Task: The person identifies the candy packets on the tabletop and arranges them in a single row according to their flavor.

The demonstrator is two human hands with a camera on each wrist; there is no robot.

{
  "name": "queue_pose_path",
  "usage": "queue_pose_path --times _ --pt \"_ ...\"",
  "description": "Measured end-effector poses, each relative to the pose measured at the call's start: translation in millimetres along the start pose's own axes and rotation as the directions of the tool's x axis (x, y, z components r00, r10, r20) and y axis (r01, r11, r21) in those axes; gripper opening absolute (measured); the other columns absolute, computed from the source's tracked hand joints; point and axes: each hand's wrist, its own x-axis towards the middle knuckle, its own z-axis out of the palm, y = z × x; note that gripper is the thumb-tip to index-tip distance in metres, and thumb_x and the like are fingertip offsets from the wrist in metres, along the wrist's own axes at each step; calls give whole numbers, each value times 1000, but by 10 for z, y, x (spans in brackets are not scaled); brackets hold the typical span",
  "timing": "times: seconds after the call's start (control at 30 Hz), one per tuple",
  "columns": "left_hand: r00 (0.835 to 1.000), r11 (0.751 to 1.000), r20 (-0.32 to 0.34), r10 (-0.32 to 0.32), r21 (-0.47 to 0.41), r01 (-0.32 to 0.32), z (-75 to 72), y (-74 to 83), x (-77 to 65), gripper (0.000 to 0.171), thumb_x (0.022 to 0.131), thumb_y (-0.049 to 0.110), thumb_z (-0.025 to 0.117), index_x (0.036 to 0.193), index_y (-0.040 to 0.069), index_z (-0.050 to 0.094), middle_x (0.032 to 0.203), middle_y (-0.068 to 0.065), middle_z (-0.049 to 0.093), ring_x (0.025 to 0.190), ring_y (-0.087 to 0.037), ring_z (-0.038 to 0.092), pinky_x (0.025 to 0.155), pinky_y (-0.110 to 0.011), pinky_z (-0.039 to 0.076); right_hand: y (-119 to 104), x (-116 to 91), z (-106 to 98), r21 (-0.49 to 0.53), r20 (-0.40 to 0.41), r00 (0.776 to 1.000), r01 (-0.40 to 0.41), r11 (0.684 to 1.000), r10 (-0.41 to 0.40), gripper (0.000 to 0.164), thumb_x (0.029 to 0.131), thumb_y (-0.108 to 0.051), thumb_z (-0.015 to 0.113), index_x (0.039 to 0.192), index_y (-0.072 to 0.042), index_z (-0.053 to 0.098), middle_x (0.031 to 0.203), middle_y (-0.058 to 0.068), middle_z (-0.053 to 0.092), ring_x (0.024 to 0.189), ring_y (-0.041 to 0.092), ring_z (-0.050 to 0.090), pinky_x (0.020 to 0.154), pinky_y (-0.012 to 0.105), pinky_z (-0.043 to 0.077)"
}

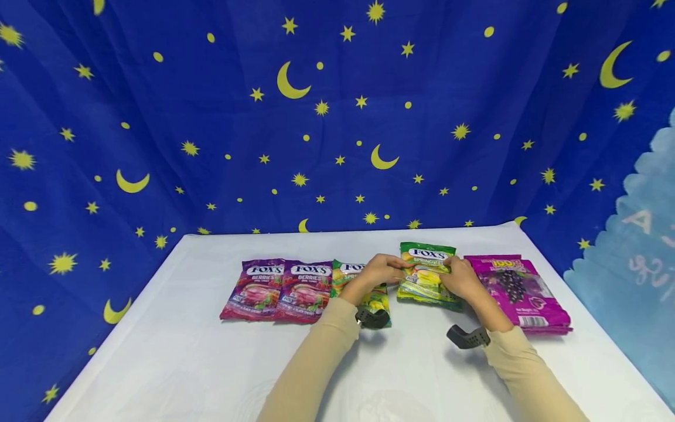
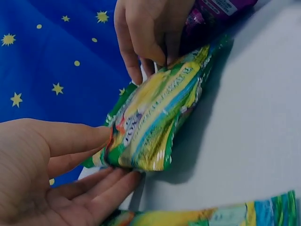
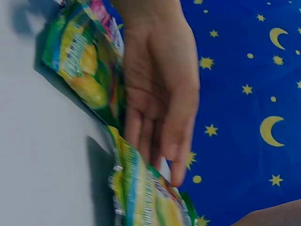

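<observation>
Between both hands is a green and yellow Fox's candy bag (image 1: 426, 272), tilted up off the white table in the left wrist view. My left hand (image 1: 381, 271) pinches its left edge, thumb (image 2: 89, 139) on the front and fingers (image 2: 110, 193) beneath. On the opposite edge, my right hand (image 1: 460, 278) grips the bag with its thumb over the front. A second green Fox's bag (image 1: 377, 300) lies partly hidden under my left wrist. Close to my right hand are purple candy bags (image 1: 527, 293) with a grape picture, stacked.
Two purple Fox's Berries bags (image 1: 258, 291) (image 1: 304, 293) lie side by side at the left of the row. The white table (image 1: 158, 351) meets a blue curtain (image 1: 337, 129) with stars and moons at its back edge. A light blue cloth (image 1: 633, 234) hangs at the right.
</observation>
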Motion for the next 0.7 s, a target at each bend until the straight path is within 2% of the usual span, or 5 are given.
queue_pose_path --times 0.23,0.43,0.53,0.7 --pt "1000 998 20 -12 -65 13 -27 -96 19 29 89 5 68 118 5 68 115 -4 64 99 -19 65 84 -31 54 60 67 -116 87 91 991 -104 991 96 42 85 -5 55 119 18 45 118 35 49 99 39 50 86 51 46" --pt "1000 994 14 -5 -109 7 -25 -116 32 27 90 1 65 117 2 68 113 -6 65 97 -20 65 82 -30 55 124 126 -125 196 131 982 -161 967 137 49 83 -5 55 125 16 42 123 35 45 99 37 48 82 46 46" --pt "1000 995 5 -1 -100 2 -19 -117 25 27 90 2 66 116 2 68 111 -5 65 96 -20 66 81 -30 55 156 149 -87 287 139 974 -213 934 179 53 84 -6 55 131 13 41 129 33 41 104 36 45 87 46 44" --pt "999 998 -40 4 -67 -6 8 -143 3 24 88 8 70 112 6 71 105 -2 67 87 -18 68 74 -30 56 176 149 -20 460 143 967 -254 851 211 58 81 0 52 136 11 39 136 30 35 110 35 40 91 43 40"
